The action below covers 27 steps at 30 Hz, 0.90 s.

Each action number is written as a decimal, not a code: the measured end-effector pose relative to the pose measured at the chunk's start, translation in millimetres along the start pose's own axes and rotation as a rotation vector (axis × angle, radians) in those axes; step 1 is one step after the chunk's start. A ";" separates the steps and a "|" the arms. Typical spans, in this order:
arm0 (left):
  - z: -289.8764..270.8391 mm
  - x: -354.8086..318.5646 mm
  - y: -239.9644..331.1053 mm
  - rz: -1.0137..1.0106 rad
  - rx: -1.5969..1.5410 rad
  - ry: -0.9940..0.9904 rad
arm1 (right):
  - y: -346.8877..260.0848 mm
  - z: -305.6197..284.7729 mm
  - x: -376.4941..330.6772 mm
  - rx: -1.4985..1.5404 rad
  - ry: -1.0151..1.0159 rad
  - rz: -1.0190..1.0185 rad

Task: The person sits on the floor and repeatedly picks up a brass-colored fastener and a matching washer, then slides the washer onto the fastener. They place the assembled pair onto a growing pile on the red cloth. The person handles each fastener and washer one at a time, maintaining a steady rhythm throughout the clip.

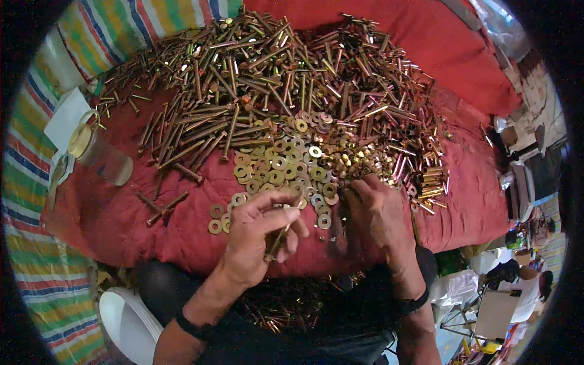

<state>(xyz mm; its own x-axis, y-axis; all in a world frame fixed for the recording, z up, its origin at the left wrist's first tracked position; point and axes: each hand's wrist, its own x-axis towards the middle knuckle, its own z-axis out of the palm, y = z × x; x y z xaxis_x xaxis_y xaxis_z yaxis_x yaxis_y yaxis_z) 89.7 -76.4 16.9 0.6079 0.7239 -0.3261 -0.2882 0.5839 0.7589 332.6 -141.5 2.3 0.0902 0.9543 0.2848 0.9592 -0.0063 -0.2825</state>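
A big heap of brass-coloured bolts covers a red cloth in front of me. Near its front lies a spread of flat washers, with small nuts just to their right. My left hand is closed around a long bolt, which points down toward my lap. My right hand rests palm down at the edge of the washers and nuts, fingertips among them; whether it grips anything is hidden. More assembled bolts lie in my lap below the cloth.
A clear glass mug lies on its side at the left on the cloth, beside a white paper. Striped fabric borders the left. A white bowl sits at lower left. Another person sits at lower right.
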 end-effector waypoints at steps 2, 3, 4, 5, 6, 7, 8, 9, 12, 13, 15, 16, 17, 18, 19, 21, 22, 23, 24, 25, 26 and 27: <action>-2.9 0.8 -3.7 -0.007 -0.019 -0.043 | -0.9 2.0 1.7 -0.098 0.019 -0.068; -4.9 1.7 -4.7 -0.037 -0.028 -0.038 | -2.9 0.6 1.9 -0.104 0.012 -0.068; -7.2 2.7 -5.1 -0.035 -0.022 -0.051 | -6.6 0.3 3.7 -0.127 -0.044 -0.006; -9.3 2.4 -5.2 -0.042 -0.014 -0.051 | -11.1 -4.4 2.8 -0.016 0.052 -0.060; -11.3 2.3 -4.7 -0.056 -0.014 -0.045 | -17.1 -7.1 4.2 0.204 0.043 0.053; -12.9 2.3 -4.1 -0.033 -0.007 -0.070 | -23.4 -10.8 5.1 0.411 0.040 0.196; -14.0 2.1 -3.5 -0.033 0.016 -0.069 | -29.7 -14.7 6.0 0.598 0.001 0.352; -14.6 1.3 -2.9 -0.032 0.038 -0.071 | -33.4 -21.3 7.1 0.795 -0.032 0.371; -12.1 -1.6 -2.9 -0.015 0.126 -0.053 | -40.0 -34.7 8.3 0.974 -0.105 0.361; -10.3 -2.9 -3.5 -0.011 0.159 -0.043 | -41.0 -36.0 7.7 0.975 -0.089 0.229; -7.0 -5.6 -4.2 0.003 0.239 -0.034 | -41.2 -37.1 3.9 0.899 -0.087 0.071; -5.8 -6.8 -4.5 -0.020 0.295 -0.014 | -40.9 -36.2 1.7 0.813 -0.076 -0.005; -6.1 -7.9 -3.7 -0.030 0.273 -0.044 | -40.6 -37.4 -2.4 0.900 -0.092 0.044; -7.1 -9.0 -2.6 -0.069 0.268 -0.060 | -40.3 -37.4 -5.7 0.864 -0.112 0.016; -8.3 -9.7 -1.7 -0.105 0.265 -0.062 | -39.1 -37.1 -7.6 0.827 -0.132 -0.014; -11.8 -10.6 -0.2 -0.149 0.238 -0.123 | -37.6 -35.6 -10.3 0.736 -0.092 -0.200; -13.7 -10.7 0.5 -0.181 0.238 -0.134 | -37.6 -35.6 -12.0 0.722 -0.109 -0.200; -15.4 -10.4 0.9 -0.205 0.181 -0.164 | -37.6 -34.7 -12.8 0.709 -0.084 -0.218; -16.7 -10.3 1.1 -0.238 0.134 -0.179 | -37.5 -34.5 -13.4 0.664 -0.102 -0.201; -18.6 -9.7 2.2 -0.292 0.098 -0.200 | -37.4 -34.0 -14.1 0.739 -0.103 -0.222; -19.6 -9.5 3.0 -0.304 0.061 -0.217 | -37.2 -33.7 -14.6 0.782 -0.143 -0.207; -20.7 -9.3 4.3 -0.338 0.034 -0.237 | -36.9 -33.8 -15.4 0.839 -0.170 -0.211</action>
<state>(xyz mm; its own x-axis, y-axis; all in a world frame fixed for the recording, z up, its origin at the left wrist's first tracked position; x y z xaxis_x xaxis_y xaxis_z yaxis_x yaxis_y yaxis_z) 67.5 -73.0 11.5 0.8187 0.3866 -0.4246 -0.0207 0.7589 0.6509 304.9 -166.1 39.3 -0.1722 0.9427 0.2859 0.4327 0.3331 -0.8377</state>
